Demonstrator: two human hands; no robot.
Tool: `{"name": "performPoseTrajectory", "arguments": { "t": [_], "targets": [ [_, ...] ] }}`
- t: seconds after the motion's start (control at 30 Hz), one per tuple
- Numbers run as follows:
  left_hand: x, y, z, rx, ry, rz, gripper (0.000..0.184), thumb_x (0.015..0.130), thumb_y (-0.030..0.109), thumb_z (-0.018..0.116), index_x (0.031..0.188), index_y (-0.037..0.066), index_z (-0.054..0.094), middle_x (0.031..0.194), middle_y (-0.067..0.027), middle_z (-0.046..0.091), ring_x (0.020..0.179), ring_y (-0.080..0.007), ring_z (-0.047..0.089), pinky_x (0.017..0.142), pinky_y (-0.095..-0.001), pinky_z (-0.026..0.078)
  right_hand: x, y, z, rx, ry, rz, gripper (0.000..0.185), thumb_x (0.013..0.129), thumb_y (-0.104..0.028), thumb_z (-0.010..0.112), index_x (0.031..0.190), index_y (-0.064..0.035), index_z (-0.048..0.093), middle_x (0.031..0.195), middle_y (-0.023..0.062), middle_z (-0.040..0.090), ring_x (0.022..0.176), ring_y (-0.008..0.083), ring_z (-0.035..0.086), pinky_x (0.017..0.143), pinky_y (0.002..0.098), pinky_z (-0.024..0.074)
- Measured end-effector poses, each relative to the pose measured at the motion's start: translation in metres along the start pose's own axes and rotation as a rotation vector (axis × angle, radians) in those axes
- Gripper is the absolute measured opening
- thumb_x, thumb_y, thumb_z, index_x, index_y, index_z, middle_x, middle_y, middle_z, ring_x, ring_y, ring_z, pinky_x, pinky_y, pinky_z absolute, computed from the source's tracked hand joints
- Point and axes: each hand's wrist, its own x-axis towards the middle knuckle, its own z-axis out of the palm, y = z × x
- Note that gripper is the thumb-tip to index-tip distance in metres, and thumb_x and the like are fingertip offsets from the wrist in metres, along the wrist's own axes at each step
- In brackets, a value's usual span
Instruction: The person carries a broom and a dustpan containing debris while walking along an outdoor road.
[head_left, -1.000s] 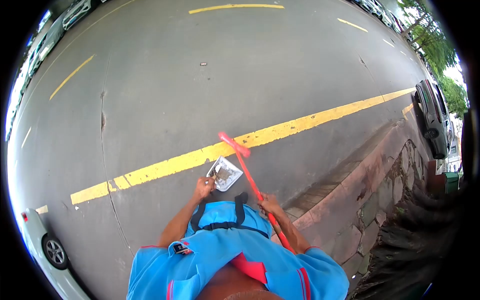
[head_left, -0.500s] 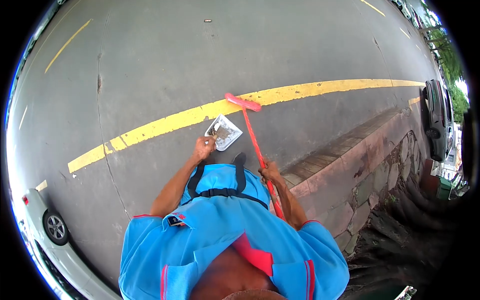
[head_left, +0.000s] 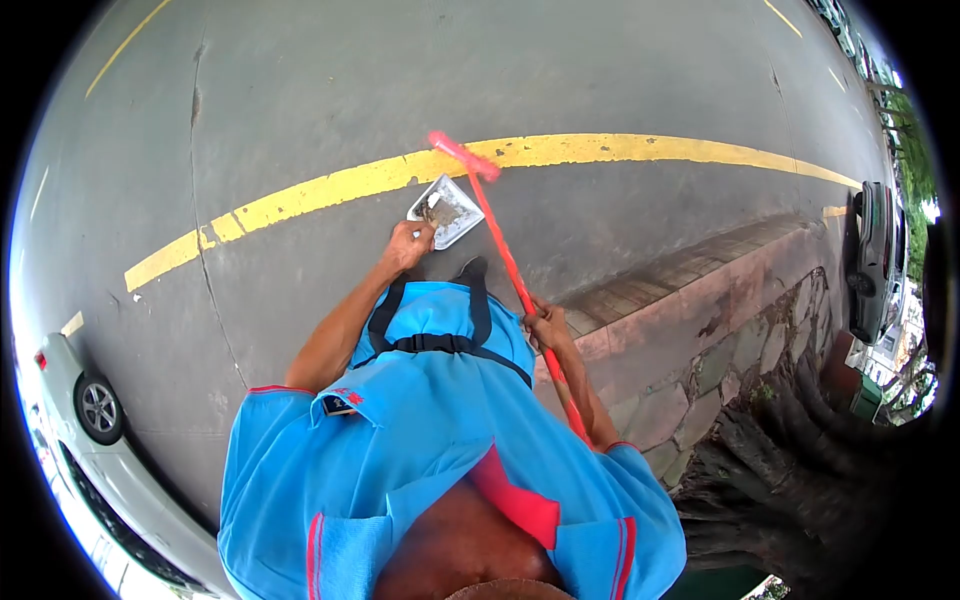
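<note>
My left hand (head_left: 411, 243) is closed around the handle of a whitish dustpan (head_left: 462, 222); bits of grey and brown debris lie in the pan. My right hand (head_left: 546, 325) grips the red shaft of a long-handled broom (head_left: 505, 250), which slants down along my right side. The pinkish-red broom head (head_left: 463, 155) overlaps the yellow line, just beyond the dustpan's front edge. Whether the pan touches the ground cannot be made out.
A yellow painted line (head_left: 600, 148) curves across the grey pavement (head_left: 330, 90). A low stone wall (head_left: 690, 300) runs along the right, with thick tree roots (head_left: 770, 470) behind it. Parked cars stand at left (head_left: 130, 480) and far right (head_left: 875, 265).
The view has shifted, with the yellow line higher in the picture. The broom head and dustpan have moved forward over the ground, the broom head also slightly left. Both grips stay the same.
</note>
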Motion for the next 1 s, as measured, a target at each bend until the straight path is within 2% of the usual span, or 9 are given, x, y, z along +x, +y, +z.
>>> {"name": "performPoseTrajectory", "arguments": {
  "t": [0.23, 0.27, 0.33, 0.43, 0.53, 0.7, 0.77, 0.87, 1.0],
  "targets": [
    [-0.002, -0.001, 0.000, 0.031, -0.030, 0.102, 0.035, 0.085, 0.022, 0.047, 0.062, -0.003, 0.057, 0.059, -0.0070, 0.056, 0.055, -0.0126, 0.051, 0.053, -0.0285, 0.042, 0.066, -0.024, -0.002, -0.214, 0.136, -0.139, 0.058, 0.074, -0.002, 0.054, 0.131, -0.0079, 0.048, 0.056, 0.0043, 0.052, 0.039, 0.0136, 0.049, 0.034, 0.0285, 0.0373],
    [-0.002, 0.000, 0.000, 0.044, -0.022, 0.085, 0.034, 0.084, 0.021, 0.045, 0.062, -0.003, 0.056, 0.059, -0.0072, 0.057, 0.055, -0.0128, 0.051, 0.054, -0.0286, 0.043, 0.072, -0.016, -0.003, -0.220, 0.134, -0.138, 0.058, 0.074, -0.002, 0.054, 0.131, -0.0079, 0.048, 0.056, 0.0043, 0.052, 0.039, 0.0136, 0.049, 0.034, 0.0285, 0.0373],
    [-0.002, 0.002, 0.001, 0.062, -0.002, 0.090, 0.035, 0.084, 0.021, 0.045, 0.061, -0.003, 0.056, 0.058, -0.0070, 0.056, 0.055, -0.0129, 0.051, 0.054, -0.0288, 0.043, 0.085, -0.003, -0.003, -0.561, 0.113, -0.262, 0.054, 0.074, -0.004, 0.055, 0.127, -0.0030, 0.049, 0.058, 0.0127, 0.059, 0.043, 0.0196, 0.058, 0.040, 0.0331, 0.0458],
    [0.001, -0.002, 0.001, 0.048, 0.021, 0.112, 0.035, 0.084, 0.022, 0.044, 0.061, -0.002, 0.056, 0.058, -0.0065, 0.056, 0.055, -0.0131, 0.051, 0.054, -0.0293, 0.042, 0.055, 0.014, 0.004, -0.522, 0.077, -0.118, 0.050, 0.074, -0.004, 0.055, 0.124, -0.0018, 0.052, 0.059, 0.0164, 0.060, 0.046, 0.0208, 0.061, 0.043, 0.0338, 0.0469],
    [0.003, -0.003, -0.002, 0.028, 0.019, 0.152, 0.036, 0.085, 0.023, 0.045, 0.061, -0.002, 0.056, 0.057, -0.0060, 0.055, 0.055, -0.0131, 0.051, 0.054, -0.0297, 0.042, 0.039, 0.063, -0.011, -0.580, 0.098, -0.299, 0.051, 0.074, -0.005, 0.056, 0.124, -0.0004, 0.052, 0.058, 0.0151, 0.060, 0.046, 0.0203, 0.060, 0.043, 0.0336, 0.0464],
    [0.005, -0.004, -0.002, 0.066, 0.002, 0.101, 0.039, 0.087, 0.026, 0.047, 0.061, -0.001, 0.056, 0.058, -0.0058, 0.055, 0.055, -0.0130, 0.050, 0.054, -0.0297, 0.042, -0.032, 0.035, -0.016, -0.250, 0.025, 0.034, 0.060, 0.073, 0.000, 0.055, 0.132, -0.0003, 0.045, 0.061, 0.0101, 0.059, 0.039, 0.0138, 0.050, 0.037, 0.0285, 0.0385],
    [0.007, -0.010, 0.000, 0.033, 0.015, 0.095, 0.041, 0.088, 0.028, 0.047, 0.061, -0.001, 0.056, 0.058, -0.0059, 0.055, 0.056, -0.0130, 0.050, 0.054, -0.0297, 0.042, -0.032, 0.034, -0.023, -0.189, 0.019, 0.065, 0.063, 0.072, 0.002, 0.055, 0.133, -0.0009, 0.043, 0.060, 0.0084, 0.057, 0.038, 0.0120, 0.046, 0.035, 0.0265, 0.0343],
    [0.006, -0.005, -0.001, 0.039, 0.011, 0.097, 0.040, 0.088, 0.028, 0.047, 0.061, -0.001, 0.057, 0.059, -0.0058, 0.056, 0.057, -0.0130, 0.051, 0.055, -0.0299, 0.043, -0.014, 0.027, -0.021, -0.202, 0.074, -0.058, 0.062, 0.072, 0.002, 0.055, 0.133, -0.0015, 0.044, 0.061, 0.0078, 0.057, 0.039, 0.0123, 0.048, 0.035, 0.0268, 0.0360],
    [0.003, 0.004, 0.000, 0.037, 0.021, 0.069, 0.040, 0.088, 0.027, 0.046, 0.061, -0.001, 0.057, 0.059, -0.0058, 0.055, 0.057, -0.0130, 0.051, 0.056, -0.0300, 0.043, 0.047, -0.004, -0.011, -0.574, 0.185, -0.272, 0.060, 0.071, -0.005, 0.058, 0.129, -0.0016, 0.047, 0.058, 0.0135, 0.059, 0.044, 0.0205, 0.058, 0.041, 0.0332, 0.0456]
  ]
}}
